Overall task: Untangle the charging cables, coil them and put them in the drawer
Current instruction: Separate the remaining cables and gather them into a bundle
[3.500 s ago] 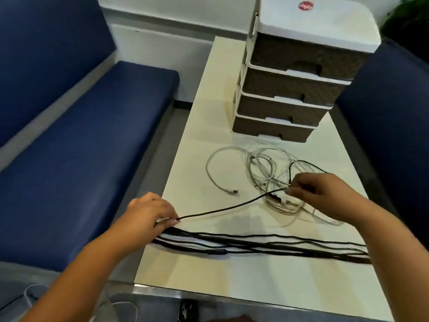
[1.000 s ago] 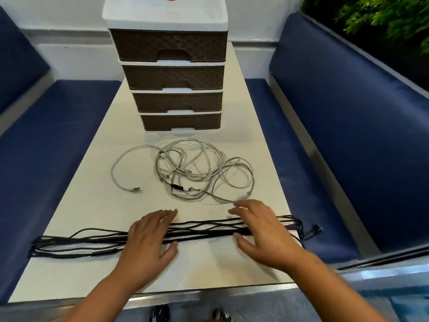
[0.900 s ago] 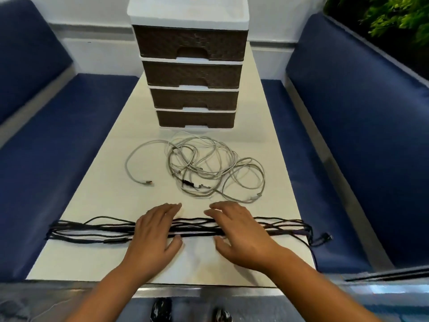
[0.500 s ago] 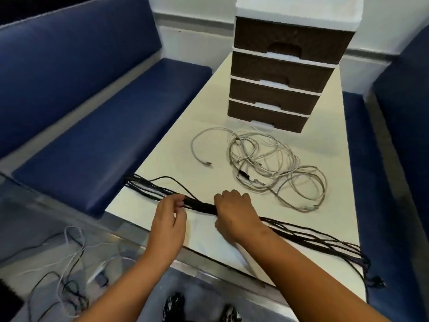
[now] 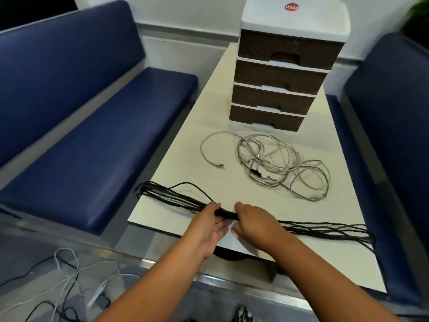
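Right now both hands meet at the near edge of the desk [image 5: 243, 126], each gripping the same bundle of black cables [image 5: 176, 199] at its middle. The left hand [image 5: 210, 226] has its fingers curled round the gathered strands from the near side, and the right hand [image 5: 253, 223] clasps them just beside it, knuckles up, with a short dark stretch of the bundle showing between the two. Out past the left hand the black strands fan apart and run to the desk's left edge, where they bend back in loops; out past the right hand they spread into several loose lines lying flat on the desk as far as its right edge, where they droop over. Beyond the hands, well apart from them, a tangle of white cables [image 5: 274, 163] lies in overlapping loops, one loose end curving off toward the left with its plug resting on the desk. Farther off still, behind that tangle, stands a drawer unit [image 5: 283, 73] of four brown drawers under a white top, all of them closed. Blue benches [image 5: 97, 126] flank the desk on either side, and below the left forearm more wires [image 5: 62, 282] trail over the floor.
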{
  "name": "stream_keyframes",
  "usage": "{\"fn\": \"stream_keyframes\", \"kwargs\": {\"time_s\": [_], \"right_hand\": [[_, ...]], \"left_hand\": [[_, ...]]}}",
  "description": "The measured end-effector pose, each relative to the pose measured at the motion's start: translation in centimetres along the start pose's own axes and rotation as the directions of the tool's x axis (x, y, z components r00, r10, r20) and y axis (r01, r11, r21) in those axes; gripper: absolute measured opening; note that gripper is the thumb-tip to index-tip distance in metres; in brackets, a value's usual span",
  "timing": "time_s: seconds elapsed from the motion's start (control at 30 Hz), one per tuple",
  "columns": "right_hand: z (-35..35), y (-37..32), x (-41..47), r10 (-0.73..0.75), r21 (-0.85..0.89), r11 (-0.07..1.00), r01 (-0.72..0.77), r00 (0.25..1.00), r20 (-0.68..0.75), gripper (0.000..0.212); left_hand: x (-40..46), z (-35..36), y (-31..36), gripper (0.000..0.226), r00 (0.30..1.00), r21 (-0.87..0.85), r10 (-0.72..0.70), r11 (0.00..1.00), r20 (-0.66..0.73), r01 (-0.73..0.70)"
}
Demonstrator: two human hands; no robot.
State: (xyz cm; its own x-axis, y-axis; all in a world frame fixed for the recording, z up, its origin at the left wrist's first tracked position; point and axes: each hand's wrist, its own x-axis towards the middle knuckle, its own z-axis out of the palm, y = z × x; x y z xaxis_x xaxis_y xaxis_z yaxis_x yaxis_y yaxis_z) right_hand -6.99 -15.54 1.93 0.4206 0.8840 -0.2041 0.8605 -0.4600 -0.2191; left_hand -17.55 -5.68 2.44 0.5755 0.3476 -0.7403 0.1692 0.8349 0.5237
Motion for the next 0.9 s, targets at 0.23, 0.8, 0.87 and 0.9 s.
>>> {"fn": "stream_keyframes", "kwargs": {"time_s": [0.23,0.8,0.87,0.9], "right_hand": [[0.9,-3.6,-4.3,0.125,0.140,0.981,-0.132,0.990,0.063,0.018],[4.0,-3.8,-13.4,0.151,0.527,0.797,-0.295,0.942,0.299,0.017],[5.0,-3.7,-13.4,0.160,0.600,0.714,-0.360,0.919,0.361,0.012],[5.5,-3.6,-13.3,0.155,0.618,0.691,-0.376,0.912,0.381,0.012]], "left_hand": [[1.8,-1.3,2.3,0.022,0.999,-0.414,-0.043,0.910,-0.012,0.034],[-0.1,-6.3,8.2,0.038,0.933,-0.452,0.273,0.820,-0.232,-0.352],[-1.1,-5.7,8.3,0.036,0.945,-0.468,0.302,0.822,-0.121,-0.323],[-1.8,-5.3,8.5,0.035,0.946,-0.452,0.318,0.836,-0.063,-0.311]]}}
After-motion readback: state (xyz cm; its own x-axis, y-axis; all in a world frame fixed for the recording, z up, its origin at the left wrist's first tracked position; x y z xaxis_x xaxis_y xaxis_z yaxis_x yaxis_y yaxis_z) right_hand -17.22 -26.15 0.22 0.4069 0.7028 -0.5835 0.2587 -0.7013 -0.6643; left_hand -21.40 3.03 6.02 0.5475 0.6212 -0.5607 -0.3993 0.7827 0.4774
